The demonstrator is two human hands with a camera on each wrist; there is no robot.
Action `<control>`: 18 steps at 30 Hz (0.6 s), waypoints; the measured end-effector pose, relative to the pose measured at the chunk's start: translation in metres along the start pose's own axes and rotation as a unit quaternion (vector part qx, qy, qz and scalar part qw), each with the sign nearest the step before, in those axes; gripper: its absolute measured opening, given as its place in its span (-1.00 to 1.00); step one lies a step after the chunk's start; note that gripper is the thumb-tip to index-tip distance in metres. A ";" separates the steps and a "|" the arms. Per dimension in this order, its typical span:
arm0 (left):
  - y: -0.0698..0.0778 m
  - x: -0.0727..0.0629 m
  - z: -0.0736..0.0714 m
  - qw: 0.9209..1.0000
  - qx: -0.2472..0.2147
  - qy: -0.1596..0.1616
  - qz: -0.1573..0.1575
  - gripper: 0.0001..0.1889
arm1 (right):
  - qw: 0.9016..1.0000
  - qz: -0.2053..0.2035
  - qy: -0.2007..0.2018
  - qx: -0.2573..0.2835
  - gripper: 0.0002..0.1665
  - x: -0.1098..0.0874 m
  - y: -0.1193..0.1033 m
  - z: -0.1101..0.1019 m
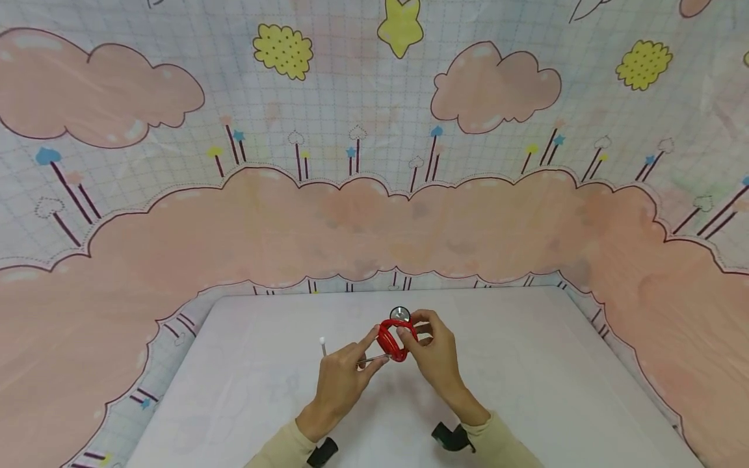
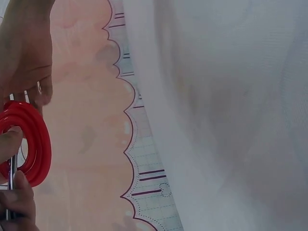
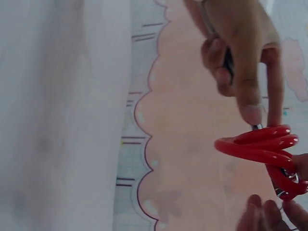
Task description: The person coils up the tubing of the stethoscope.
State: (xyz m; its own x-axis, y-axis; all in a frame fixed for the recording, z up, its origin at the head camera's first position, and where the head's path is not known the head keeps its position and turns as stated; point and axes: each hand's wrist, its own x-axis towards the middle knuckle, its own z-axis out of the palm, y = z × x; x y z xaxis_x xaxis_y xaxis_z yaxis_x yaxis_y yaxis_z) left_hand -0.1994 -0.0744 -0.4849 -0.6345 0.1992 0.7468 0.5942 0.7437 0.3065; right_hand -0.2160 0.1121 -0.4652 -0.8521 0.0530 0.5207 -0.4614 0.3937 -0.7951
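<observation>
A stethoscope with red tubing (image 1: 391, 346) is held up between both hands, its tubing wound into a coil. My left hand (image 1: 341, 380) pinches its metal ear tubes at the coil's left side, with the forefinger reaching to the red loops. One white ear tip (image 1: 322, 340) sticks up behind that hand. My right hand (image 1: 435, 354) grips the coil from the right, thumb in front. The round chest piece (image 1: 400, 314) shows above the coil, by the right fingers. In the right wrist view, red loops (image 3: 260, 149) spread slightly apart between the two hands.
A white table (image 1: 246, 364) lies under the hands. Behind and around it hangs or lies a cloth (image 1: 351, 227) printed with clouds and stars. Black straps (image 1: 450, 437) are worn at both wrists, over beige sleeves (image 1: 503, 442).
</observation>
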 end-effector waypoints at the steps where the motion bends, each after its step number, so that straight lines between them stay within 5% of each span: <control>1: 0.000 0.001 0.000 1.000 -0.002 -0.002 0.000 -0.35 | 0.999 0.027 -0.018 0.022 -0.58 0.001 -0.001 -0.001; 9: -0.004 0.001 0.001 0.998 -0.034 -0.043 -0.022 -0.36 | 0.974 0.143 -0.111 0.137 -0.49 0.001 0.000 -0.011; 18: -0.012 0.003 0.004 0.995 -0.047 -0.078 -0.045 -0.35 | 0.954 0.199 -0.147 0.169 -0.44 0.006 0.006 -0.016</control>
State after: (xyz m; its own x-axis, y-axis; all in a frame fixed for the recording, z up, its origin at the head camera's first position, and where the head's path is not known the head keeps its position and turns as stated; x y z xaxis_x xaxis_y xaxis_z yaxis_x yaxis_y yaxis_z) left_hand -0.2103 -0.0801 -0.4889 -0.7517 0.2358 0.6159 0.5701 0.7020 0.4270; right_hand -0.2203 0.1291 -0.4617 -0.9859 -0.1425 0.0875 -0.0988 0.0741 -0.9923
